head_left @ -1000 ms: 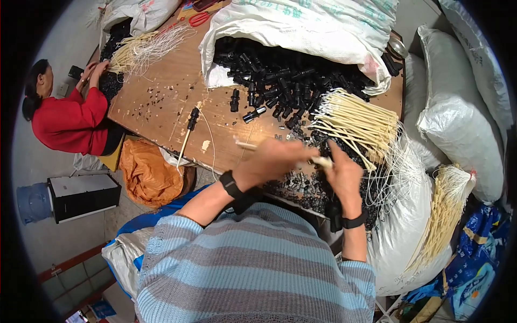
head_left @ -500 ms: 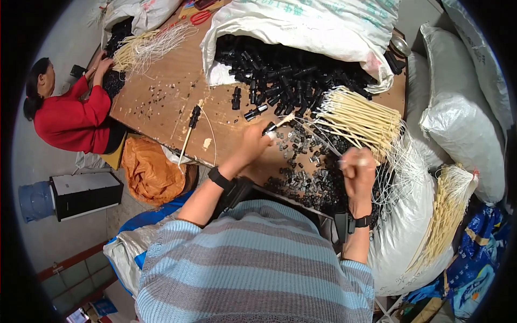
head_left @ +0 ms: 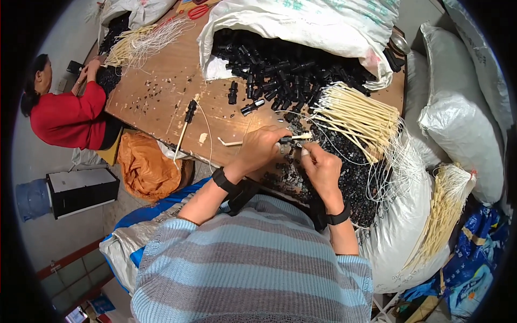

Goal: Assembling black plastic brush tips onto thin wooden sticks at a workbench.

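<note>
My left hand (head_left: 259, 149) clamps a slender cream tube (head_left: 231, 144) with a black plastic sleeve (head_left: 286, 140) over small dark plastic pieces (head_left: 356, 189); a slackened grip could drop it. My right hand's (head_left: 324, 168) hold I cannot tell.

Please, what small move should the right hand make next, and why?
Perhaps the right hand should bring its fingertips to the stick's cream end: the left hand holds the stick, whose end juts rightward, just above those fingertips in the picture.

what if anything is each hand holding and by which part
Left hand: cream rod with black fitting, gripped around its middle. Right hand: cannot tell.
</note>
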`<action>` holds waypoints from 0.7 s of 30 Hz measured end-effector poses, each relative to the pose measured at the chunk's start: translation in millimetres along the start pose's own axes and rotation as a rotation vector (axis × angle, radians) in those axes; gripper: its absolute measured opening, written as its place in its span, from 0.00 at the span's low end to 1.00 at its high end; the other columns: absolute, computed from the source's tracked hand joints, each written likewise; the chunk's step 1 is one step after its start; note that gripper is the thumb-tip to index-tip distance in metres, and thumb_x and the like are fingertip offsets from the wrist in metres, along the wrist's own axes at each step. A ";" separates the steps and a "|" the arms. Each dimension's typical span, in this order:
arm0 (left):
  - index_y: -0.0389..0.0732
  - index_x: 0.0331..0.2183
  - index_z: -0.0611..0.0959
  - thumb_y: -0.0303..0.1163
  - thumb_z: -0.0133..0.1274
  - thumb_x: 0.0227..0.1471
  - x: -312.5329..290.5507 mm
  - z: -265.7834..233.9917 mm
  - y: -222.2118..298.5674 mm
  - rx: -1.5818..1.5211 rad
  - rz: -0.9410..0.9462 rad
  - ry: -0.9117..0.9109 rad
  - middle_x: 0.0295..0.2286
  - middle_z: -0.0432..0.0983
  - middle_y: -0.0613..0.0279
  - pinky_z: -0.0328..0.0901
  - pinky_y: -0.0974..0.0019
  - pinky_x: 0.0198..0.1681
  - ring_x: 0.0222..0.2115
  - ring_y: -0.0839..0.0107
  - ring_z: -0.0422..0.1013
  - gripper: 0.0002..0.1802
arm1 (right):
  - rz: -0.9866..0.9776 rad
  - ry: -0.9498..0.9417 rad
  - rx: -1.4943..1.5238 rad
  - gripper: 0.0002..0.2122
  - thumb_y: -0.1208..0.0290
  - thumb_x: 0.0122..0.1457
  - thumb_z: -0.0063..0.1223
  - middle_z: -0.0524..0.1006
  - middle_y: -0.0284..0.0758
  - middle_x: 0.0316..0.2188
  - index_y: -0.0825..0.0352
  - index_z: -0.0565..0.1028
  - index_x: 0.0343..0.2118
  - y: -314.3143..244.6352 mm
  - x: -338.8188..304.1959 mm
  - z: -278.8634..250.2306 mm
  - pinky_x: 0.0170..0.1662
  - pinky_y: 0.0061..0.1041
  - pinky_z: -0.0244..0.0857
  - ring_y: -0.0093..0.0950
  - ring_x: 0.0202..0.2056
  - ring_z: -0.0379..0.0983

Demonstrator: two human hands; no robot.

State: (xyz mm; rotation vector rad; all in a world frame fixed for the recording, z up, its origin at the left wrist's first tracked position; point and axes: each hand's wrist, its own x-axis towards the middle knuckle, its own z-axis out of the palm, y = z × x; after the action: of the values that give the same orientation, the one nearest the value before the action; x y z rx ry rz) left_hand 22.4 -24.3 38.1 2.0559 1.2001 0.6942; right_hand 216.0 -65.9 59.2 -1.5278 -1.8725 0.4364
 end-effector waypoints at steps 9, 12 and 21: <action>0.43 0.39 0.79 0.18 0.48 0.39 -1.9 5.4 5.9 -0.010 0.121 0.015 0.30 0.77 0.53 0.68 0.53 0.37 0.35 0.52 0.73 0.21 | -0.052 -0.023 0.046 0.05 0.74 0.53 0.58 0.75 0.37 0.16 0.66 0.79 0.32 6.6 -4.2 8.9 0.21 0.24 0.63 0.29 0.16 0.72; 0.43 0.41 0.77 0.19 0.49 0.39 -3.1 9.1 -1.3 -0.042 0.140 0.010 0.31 0.77 0.52 0.67 0.52 0.37 0.35 0.52 0.74 0.23 | 0.073 -0.091 0.152 0.06 0.76 0.53 0.56 0.75 0.39 0.17 0.66 0.78 0.34 3.1 -2.1 7.7 0.22 0.26 0.64 0.31 0.17 0.72; 0.40 0.44 0.76 0.16 0.57 0.33 0.2 1.1 11.3 -0.369 0.042 -0.083 0.31 0.77 0.58 0.67 0.60 0.37 0.33 0.55 0.73 0.29 | -0.041 -0.133 0.170 0.08 0.78 0.54 0.52 0.74 0.45 0.20 0.66 0.75 0.38 -3.0 -7.6 10.7 0.24 0.34 0.65 0.42 0.21 0.73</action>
State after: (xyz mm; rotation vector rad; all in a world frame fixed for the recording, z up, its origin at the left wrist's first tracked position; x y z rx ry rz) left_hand 29.5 -28.6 45.9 1.7857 0.9067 0.7786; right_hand 207.2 -72.3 51.3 -1.3745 -1.9108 0.6754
